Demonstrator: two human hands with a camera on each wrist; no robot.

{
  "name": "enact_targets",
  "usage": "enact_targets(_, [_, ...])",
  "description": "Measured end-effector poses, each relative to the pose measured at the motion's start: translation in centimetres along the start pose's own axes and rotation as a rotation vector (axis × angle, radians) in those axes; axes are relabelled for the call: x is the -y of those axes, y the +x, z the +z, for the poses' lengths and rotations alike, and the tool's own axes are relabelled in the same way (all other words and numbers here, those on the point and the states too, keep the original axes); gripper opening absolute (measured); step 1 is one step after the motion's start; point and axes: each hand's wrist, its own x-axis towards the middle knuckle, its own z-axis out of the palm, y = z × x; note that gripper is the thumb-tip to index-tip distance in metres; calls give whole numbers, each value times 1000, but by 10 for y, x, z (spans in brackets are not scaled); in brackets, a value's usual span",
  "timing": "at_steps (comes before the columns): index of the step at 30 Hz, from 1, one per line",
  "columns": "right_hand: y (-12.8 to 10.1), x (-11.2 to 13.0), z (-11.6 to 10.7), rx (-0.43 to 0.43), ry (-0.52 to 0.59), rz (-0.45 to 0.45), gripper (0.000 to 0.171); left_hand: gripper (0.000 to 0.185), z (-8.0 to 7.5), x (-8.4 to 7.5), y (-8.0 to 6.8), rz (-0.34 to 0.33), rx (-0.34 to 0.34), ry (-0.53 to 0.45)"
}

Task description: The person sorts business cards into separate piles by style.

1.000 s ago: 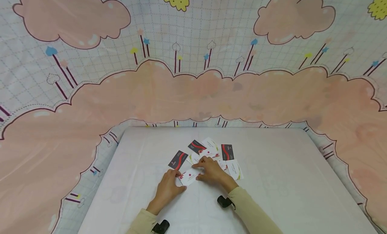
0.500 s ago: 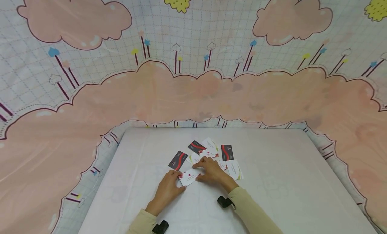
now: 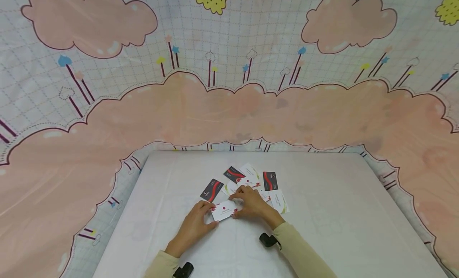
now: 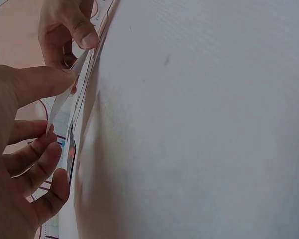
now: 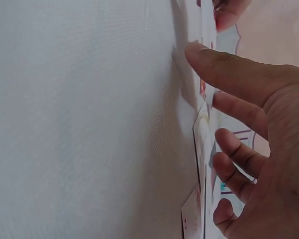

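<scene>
A white business card (image 3: 223,211) with a red flower print lies between my two hands in the head view. My left hand (image 3: 193,227) pinches it by its left end, with the thumb (image 4: 59,81) on one edge and the fingertips at another. The card (image 4: 63,103) stands tilted, its edge toward the left wrist camera. At its right end my right hand (image 3: 252,204) holds it between thumb and index finger, the other fingers loosely bent. In the right wrist view, the right thumb (image 5: 224,63) is at the card's near edge.
Beyond the hands, several cards fan out on the white table (image 3: 340,230): a black-and-red card (image 3: 211,190) at left, another black card (image 3: 270,181) at right, and a white card (image 3: 277,201) beneath it. A printed cloth hangs behind the table.
My left hand has shifted slightly left and toward me. The card's near edge now shows a dark line beneath it, as if raised. The right hand stays almost still; the other cards are unmoved.
</scene>
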Motion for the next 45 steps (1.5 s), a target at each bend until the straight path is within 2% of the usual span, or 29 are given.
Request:
enact_targets(9, [-9,5,-7,-36,50,-45,55,51,-9,4,-1,71,19,-37])
enact_targets(15, [-21,10,-14,-51,34,-80,51,53,-16,9,0,181,84,-61])
enact_targets(18, [-27,12,-16,-53,21,-74,51,53,-19,10,1,206,125,-51])
enact_targets(32, [-43,16,-6,-144,5,-72,52,56,-25,10,5,210,244,3])
enact_targets(45, [-49,20,6,-143,2,-29,51,55,-20,16,5,237,277,43])
